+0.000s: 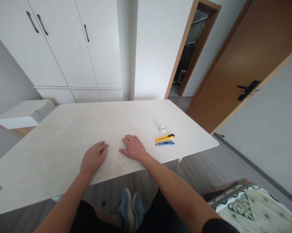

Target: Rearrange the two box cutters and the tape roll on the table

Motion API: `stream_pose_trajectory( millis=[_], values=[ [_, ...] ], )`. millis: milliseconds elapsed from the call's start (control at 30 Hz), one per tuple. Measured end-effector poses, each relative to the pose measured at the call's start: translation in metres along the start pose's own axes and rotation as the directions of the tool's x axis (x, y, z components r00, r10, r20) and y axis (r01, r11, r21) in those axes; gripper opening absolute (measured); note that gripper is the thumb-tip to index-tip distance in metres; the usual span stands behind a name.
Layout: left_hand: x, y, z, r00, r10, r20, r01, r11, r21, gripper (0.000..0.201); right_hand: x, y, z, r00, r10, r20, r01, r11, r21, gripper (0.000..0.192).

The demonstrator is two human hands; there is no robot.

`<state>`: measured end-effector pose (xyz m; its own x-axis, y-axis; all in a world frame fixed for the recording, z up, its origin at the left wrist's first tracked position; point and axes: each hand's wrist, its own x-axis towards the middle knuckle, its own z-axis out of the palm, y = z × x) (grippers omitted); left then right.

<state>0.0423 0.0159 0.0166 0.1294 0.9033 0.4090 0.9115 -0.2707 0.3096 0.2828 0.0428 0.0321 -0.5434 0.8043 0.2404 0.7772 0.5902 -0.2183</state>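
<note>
Yellow utility knife (pixel 165 138) lies flat just beside blue pen (pixel 165 143), small clear tape roll (pixel 163 129) near behind them.

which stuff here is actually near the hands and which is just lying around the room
At the hands:
left hand and right hand, both flat on the white table, holding nothing
nearest the right hand: yellow utility knife, blue pen, roll of clear tape

Lying about:
white box left of the table
patterned cloth at lower right
</note>
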Motion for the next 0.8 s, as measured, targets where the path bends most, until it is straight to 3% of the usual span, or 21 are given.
stream_pose_trajectory(
  millis=[800],
  values=[
    [-0.0011,-0.0019,0.0007,1.000,-0.006,0.001,0.006,1.000,-0.012,0.044,0.0002,0.0015,-0.0023,0.999,0.018,0.028,-0.019,0.999,0.036,0.065]
  ],
)
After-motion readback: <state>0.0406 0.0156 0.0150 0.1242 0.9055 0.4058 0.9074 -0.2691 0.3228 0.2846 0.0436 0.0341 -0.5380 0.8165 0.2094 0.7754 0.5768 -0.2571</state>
